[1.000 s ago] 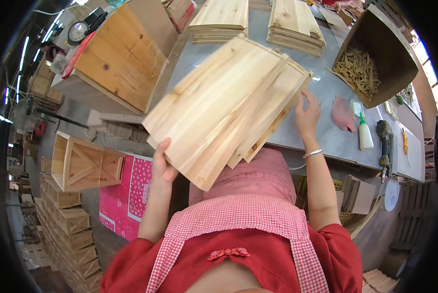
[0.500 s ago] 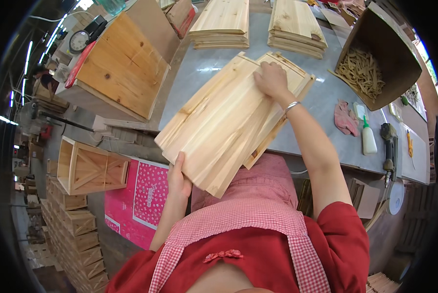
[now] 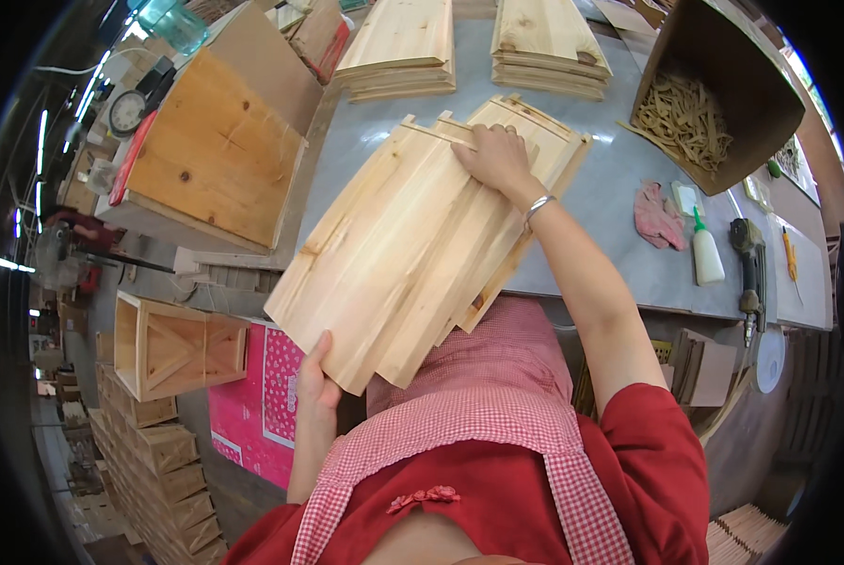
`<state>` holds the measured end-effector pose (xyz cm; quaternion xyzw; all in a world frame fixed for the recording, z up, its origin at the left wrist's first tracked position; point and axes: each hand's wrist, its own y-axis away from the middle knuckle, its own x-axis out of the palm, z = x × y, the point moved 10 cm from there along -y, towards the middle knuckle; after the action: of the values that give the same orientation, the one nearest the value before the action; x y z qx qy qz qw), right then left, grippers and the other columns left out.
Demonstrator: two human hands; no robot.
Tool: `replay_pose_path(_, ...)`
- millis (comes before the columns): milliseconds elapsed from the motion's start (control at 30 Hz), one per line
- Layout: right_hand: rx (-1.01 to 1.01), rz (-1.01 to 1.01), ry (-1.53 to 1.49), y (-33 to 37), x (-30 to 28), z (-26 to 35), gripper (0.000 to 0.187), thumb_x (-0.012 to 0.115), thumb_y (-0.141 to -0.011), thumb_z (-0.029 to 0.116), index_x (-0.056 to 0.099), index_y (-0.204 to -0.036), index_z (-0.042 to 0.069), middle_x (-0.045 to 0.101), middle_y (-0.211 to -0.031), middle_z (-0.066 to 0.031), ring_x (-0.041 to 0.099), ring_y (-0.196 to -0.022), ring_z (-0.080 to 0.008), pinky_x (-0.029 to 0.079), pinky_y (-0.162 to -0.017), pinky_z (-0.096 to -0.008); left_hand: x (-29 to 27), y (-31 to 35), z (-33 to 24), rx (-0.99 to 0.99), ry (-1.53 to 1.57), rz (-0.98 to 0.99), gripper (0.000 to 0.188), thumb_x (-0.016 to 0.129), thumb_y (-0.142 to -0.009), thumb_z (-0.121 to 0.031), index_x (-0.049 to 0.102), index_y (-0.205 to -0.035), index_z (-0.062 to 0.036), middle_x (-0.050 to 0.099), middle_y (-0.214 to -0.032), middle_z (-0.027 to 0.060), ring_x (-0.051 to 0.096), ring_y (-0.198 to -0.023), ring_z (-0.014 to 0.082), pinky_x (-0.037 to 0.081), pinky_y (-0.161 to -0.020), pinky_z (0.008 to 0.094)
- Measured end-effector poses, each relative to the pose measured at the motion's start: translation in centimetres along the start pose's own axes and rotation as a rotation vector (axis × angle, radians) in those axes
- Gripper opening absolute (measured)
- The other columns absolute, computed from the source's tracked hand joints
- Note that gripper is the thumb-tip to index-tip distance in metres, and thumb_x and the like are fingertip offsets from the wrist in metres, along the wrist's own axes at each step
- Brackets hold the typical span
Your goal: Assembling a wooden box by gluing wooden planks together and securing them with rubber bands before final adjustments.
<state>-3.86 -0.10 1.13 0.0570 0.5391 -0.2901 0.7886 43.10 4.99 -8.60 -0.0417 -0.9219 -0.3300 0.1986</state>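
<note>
A fanned stack of pale wooden panels (image 3: 375,250) lies slanted across the near edge of the grey table and over my lap. My left hand (image 3: 317,384) grips the near end of the top panel, thumb on its upper face and fingers hidden beneath. At the far end, my right hand (image 3: 499,156) is closed over the panels' edge, its fingertips partly out of sight. Narrow strips run along the far ends of the panels. Lower panels stick out to the right, under my right wrist.
Two panel stacks (image 3: 398,42) (image 3: 549,42) stand at the table's back. On the right are a box of wood strips (image 3: 690,118), a pink cloth (image 3: 659,217), a glue bottle (image 3: 708,254) and a nail gun (image 3: 748,268). A wooden crate (image 3: 182,347) sits left.
The top panel has slid left and toward me, fanning the stack wider. Both hands have shifted slightly left with it, and more of the panel beneath shows.
</note>
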Motion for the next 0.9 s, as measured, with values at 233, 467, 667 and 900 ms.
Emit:
replay_pose_path(233,0.117,0.001,-0.013,-1.3,-1.8,-3.3,0.053,0.058,-0.089,0.05,0.069,-0.108,0.001,0.064,-0.112,-0.0267,0.057,-0.115,-0.0412,0.044,-0.098,-0.049,3.5,-5.6,-2.8,0.016,-0.042,0.153,0.056,0.066,-0.093,-0.014,0.042,-0.141,0.0016,0.055,-0.136,0.017,0.055,-0.125,0.0303,0.046,-0.106,0.044)
replay_pose_path(467,0.135,-0.14,-0.028,-0.7,-1.2,-4.7,0.052,0.059,-0.089,0.05,0.07,-0.107,0.003,0.057,-0.129,-0.0248,0.049,-0.126,-0.0403,0.039,-0.103,-0.053,3.8,-6.8,-2.0,-0.022,-0.071,0.133,0.054,0.068,-0.092,-0.013,0.045,-0.139,0.0009,0.057,-0.133,0.0154,0.056,-0.123,0.0284,0.047,-0.106,0.0417)
replay_pose_path(667,-0.188,-0.244,-0.13,-0.4,-0.3,-3.6,0.03,0.059,-0.087,0.023,0.069,-0.107,0.004,0.067,-0.108,-0.02,0.06,-0.104,-0.0382,0.045,-0.093,-0.0503,4.0,-5.9,-1.5,-0.067,0.04,0.121,0.053,0.072,-0.087,-0.007,0.05,-0.134,0.0042,0.061,-0.128,0.0174,0.061,-0.116,0.0313,0.051,-0.101,0.0474)
replay_pose_path(900,-0.167,-0.201,-0.275,-0.9,-1.0,-4.1,0.028,0.064,-0.088,0.022,0.065,-0.103,-0.003,0.065,-0.098,-0.021,0.06,-0.095,-0.0368,0.046,-0.086,-0.0446,6.4,-3.5,-1.3,0.007,0.181,0.178,0.045,0.07,-0.087,0.0,0.055,-0.129,0.0062,0.062,-0.127,0.0197,0.065,-0.111,0.0312,0.054,-0.098,0.0459)
